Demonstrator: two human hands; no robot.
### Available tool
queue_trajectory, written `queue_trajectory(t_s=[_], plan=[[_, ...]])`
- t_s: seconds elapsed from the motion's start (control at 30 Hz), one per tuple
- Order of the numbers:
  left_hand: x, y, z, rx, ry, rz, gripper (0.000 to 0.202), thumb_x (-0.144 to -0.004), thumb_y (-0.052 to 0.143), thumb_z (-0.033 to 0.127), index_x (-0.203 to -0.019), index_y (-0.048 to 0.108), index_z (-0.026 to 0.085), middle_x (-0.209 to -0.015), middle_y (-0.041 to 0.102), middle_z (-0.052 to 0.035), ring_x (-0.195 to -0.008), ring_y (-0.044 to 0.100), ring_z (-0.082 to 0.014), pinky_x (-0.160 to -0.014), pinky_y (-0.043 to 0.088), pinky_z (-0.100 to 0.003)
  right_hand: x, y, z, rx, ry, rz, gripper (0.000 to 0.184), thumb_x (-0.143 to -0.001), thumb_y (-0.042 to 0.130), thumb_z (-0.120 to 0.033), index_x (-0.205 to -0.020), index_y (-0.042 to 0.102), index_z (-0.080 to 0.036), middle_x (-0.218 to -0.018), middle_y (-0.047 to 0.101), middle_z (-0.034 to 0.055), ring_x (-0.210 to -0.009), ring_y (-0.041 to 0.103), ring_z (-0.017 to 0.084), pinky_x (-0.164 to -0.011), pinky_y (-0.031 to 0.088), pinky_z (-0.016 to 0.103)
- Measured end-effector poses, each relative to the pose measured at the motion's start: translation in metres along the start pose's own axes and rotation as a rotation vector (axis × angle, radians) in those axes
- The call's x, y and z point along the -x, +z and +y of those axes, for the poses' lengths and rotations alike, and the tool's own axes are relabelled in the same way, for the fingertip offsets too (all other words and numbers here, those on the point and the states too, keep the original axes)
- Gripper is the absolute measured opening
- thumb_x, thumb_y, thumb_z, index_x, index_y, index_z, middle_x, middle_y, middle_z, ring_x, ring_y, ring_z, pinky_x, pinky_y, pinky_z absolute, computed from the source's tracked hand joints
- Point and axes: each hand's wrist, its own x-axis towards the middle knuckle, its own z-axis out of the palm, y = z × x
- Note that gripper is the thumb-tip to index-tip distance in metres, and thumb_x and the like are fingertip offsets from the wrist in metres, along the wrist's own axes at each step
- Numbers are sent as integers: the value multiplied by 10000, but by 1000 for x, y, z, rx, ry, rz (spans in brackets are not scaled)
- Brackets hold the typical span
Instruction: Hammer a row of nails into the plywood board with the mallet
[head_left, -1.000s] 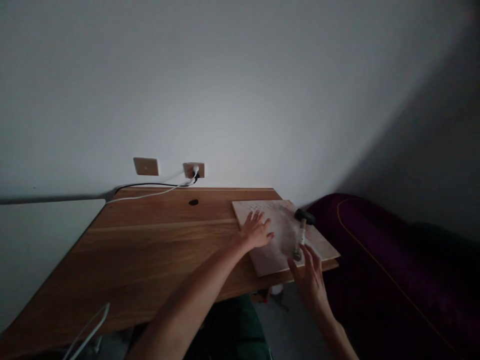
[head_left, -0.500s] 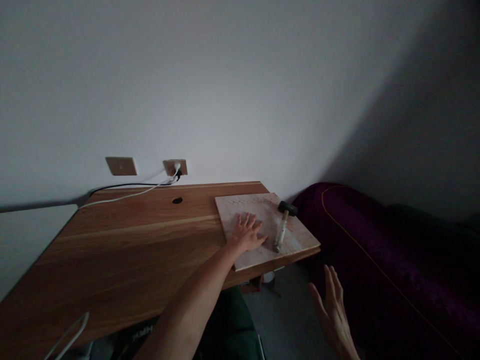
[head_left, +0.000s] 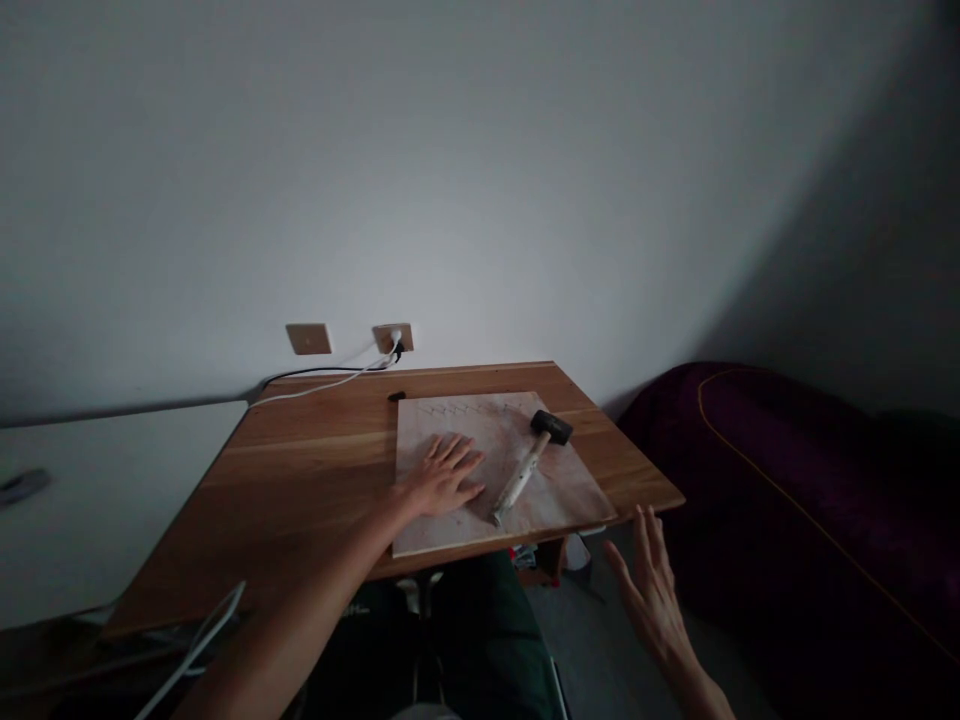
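Note:
A pale square board [head_left: 510,490] lies on the right part of a wooden desk [head_left: 315,470], with a zigzag line of marks near its far edge. My left hand [head_left: 442,472] lies flat on the board's left half, fingers spread. A mallet [head_left: 529,460] with a black head and a light handle rests on the board to the right of that hand. My right hand [head_left: 654,592] hovers open in the air off the desk's front right corner, fingers straight, holding nothing.
Two wall plates [head_left: 308,339] sit above the desk's far edge; white and black cables [head_left: 322,380] run from the right one. A dark purple sofa or bed [head_left: 787,500] stands to the right. A white surface [head_left: 90,500] adjoins the desk's left side.
The board with the mallet on it has slid left and nearer under my left hand. My right hand left the mallet's handle and dropped off the desk's edge. The view shifted.

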Motion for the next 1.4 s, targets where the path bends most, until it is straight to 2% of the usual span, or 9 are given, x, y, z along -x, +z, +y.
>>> queue_trajectory(t_s=[0.1, 0.3, 0.43, 0.57, 0.67, 0.77, 0.93, 1.2, 1.4], plan=[[42, -21, -17, -24, -24, 17, 632, -990, 501, 683, -1536, 529, 365, -1695, 388, -58, -1599, 268, -337, -1308, 67, -598, -15, 7, -12, -18, -59, -13, 797, -1042, 396, -642, -1710, 64, -363, -1799, 53, 70, -1636, 72, 379, -1243, 242, 709], [121, -57, -49, -279, -48, -21, 618, -1047, 448, 616, -1610, 417, 362, -1723, 320, -45, -1611, 243, -303, -1315, 123, -563, -45, 27, -46, -82, -208, -90, 747, -1067, 401, -586, -1708, 95, -356, -1794, 100, 72, -1642, 73, 344, -1270, 221, 674], [148, -66, -54, -358, -62, -9, 620, -1055, 457, 590, -1629, 374, 370, -1727, 300, -37, -1608, 252, -302, -1319, 131, -551, -69, 47, -77, -167, -242, -169, 665, -1073, 409, -567, -1672, 278, -310, -1767, 199, 91, -1634, 158, 325, -1288, 255, 608], [148, -69, -48, -357, -92, -31, 633, -1055, 457, 594, -1634, 367, 354, -1730, 286, -46, -1613, 237, -309, -1317, 131, -569, -113, 75, -115, -257, -299, -162, 566, -1061, 415, -585, -1475, 565, -230, -1582, 483, 163, -1483, 472, 326, -1228, 395, 558], [140, -69, -42, -333, -104, -52, 654, -1041, 471, 617, -1633, 368, 356, -1732, 279, -49, -1616, 223, -315, -1314, 137, -581, -147, 100, -146, -183, -365, -200, 554, -1065, 389, -555, -1451, 569, -199, -1525, 545, 187, -1415, 538, 345, -1175, 447, 562], [133, -68, -40, -331, -117, -61, 670, -1033, 483, 624, -1633, 371, 347, -1733, 276, -56, -1618, 215, -322, -1313, 138, -587, -161, 125, -169, -116, -408, -260, 469, -1054, 422, -481, -1391, 613, -217, -1374, 665, 174, -1273, 639, 359, -1079, 517, 542], [130, -61, -46, -374, -90, -23, 654, -1048, 452, 627, -1636, 360, 358, -1733, 285, -36, -1614, 230, -313, -1320, 127, -566, -152, 137, -185, 48, -378, -279, 407, -1047, 459, -376, -1386, 615, -213, -1278, 694, 193, -1146, 684, 380, -960, 551, 517], [128, -59, -51, -423, -79, -9, 714, -1103, 336, 562, -1699, 41, 303, -1740, 239, -54, -1611, 245, -264, -1329, 133, -500, -134, 120, -211, 239, -343, -306, 404, -1080, 471, -311, -1444, 548, -153, -1335, 677, 191, -1170, 675, 322, -912, 557, 396], [125, -69, -42, -299, -140, -39, 654, -1117, 290, 537, -1699, 82, 322, -1742, 235, -29, -1614, 238, -235, -1337, 130, -475, -103, 119, -231, 317, -446, -347, 470, -1094, 466, -356, -1511, 503, -142, -1437, 643, 184, -1218, 670, 291, -965, 548, 357]])
